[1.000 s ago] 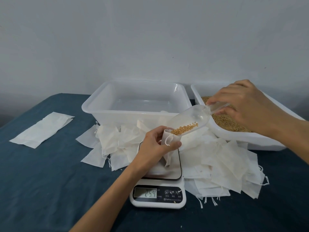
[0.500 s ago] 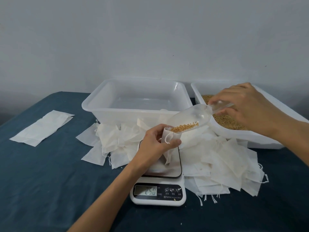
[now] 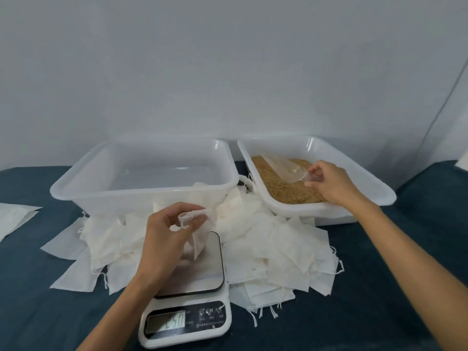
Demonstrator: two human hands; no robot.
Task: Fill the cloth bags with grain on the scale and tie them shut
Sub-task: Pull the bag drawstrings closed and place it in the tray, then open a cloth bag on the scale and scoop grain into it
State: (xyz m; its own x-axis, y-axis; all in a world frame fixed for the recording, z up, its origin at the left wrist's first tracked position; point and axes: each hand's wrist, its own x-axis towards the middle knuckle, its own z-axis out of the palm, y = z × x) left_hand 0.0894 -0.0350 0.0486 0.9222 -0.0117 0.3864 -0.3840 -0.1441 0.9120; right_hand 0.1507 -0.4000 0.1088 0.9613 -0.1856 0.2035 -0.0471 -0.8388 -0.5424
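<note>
The left hand [image 3: 162, 239] pinches the cloth bag [image 3: 198, 231] upright on the scale [image 3: 192, 274], keeping its mouth up for tying. The right hand's [image 3: 326, 183] fingers loosely hold the clear scoop [image 3: 281, 167], laid on the grain [image 3: 286, 191] at far right.

dark blue table [image 3: 38, 300] carries two tubs [image 3: 76, 191], scale [image 3: 187, 323], loose cloth bags [image 3: 278, 249].

The scale [image 3: 186, 323], at six o'clock, is showing digits reading roughly "250" on its small display [image 3: 166, 322]. Button markings and tiny print beside it are appearing too blurred to read.
</note>
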